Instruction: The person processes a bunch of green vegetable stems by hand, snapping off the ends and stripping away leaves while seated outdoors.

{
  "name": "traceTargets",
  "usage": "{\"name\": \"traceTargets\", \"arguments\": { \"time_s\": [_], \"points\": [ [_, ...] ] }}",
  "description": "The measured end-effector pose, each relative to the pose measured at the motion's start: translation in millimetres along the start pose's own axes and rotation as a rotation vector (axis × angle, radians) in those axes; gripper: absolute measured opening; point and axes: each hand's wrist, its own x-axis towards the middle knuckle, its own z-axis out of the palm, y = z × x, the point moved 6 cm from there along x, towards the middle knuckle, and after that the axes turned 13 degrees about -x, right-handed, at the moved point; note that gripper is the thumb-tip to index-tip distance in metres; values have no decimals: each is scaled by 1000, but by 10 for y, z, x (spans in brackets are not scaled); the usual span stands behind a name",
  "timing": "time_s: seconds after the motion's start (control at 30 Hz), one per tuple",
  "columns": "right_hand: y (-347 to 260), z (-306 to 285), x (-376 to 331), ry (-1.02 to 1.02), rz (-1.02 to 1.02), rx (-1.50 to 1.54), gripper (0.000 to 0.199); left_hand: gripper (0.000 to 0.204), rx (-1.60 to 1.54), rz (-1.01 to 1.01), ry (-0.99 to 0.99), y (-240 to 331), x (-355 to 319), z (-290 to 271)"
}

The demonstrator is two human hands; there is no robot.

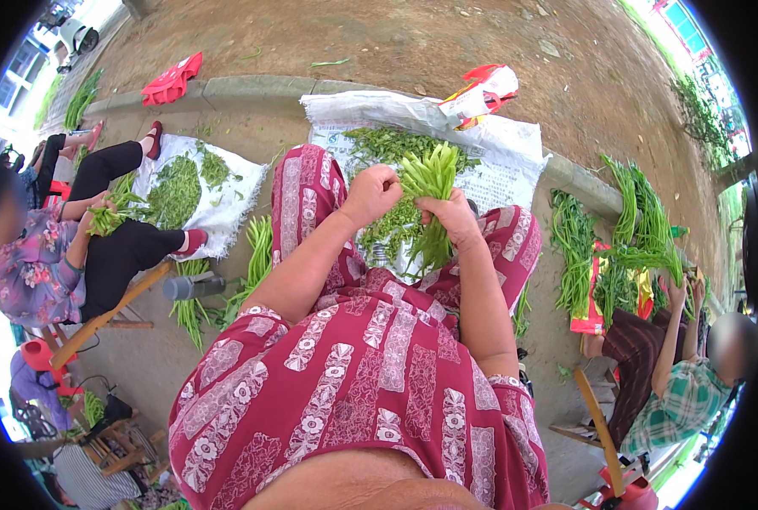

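Observation:
A bunch of green leafy vegetable stems (431,176) is gripped in my right hand (452,216), cut ends pointing up and away, leaves hanging down below the fist. Just left of the bunch, my left hand (373,195) is closed with its fingers curled in; whether something small is in them is hidden. Both hands are above my lap, between my knees. Beneath them a white woven sack (515,161) lies spread on the ground, with loose green leaves (387,223) scattered over it.
Long green stalks (260,246) and a grey bottle (194,287) lie left. A co-worker (35,246) handles greens beside another leaf-covered sack (236,191). At right sits another person (685,382) by heaped stalks (642,212). A red-white bag (481,95) is ahead, by the kerb (260,87).

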Motion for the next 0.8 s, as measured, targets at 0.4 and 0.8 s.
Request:
{"name": "traceTargets", "arguments": {
  "time_s": [0.4,0.8],
  "points": [
    [39,-234,-26,106,18,248,9,18,-220,-243,365,-499,46,-396],
    [183,-143,164,268,44,28,9,47,-398,-274,45,-187,-116,290]
  ]
}}
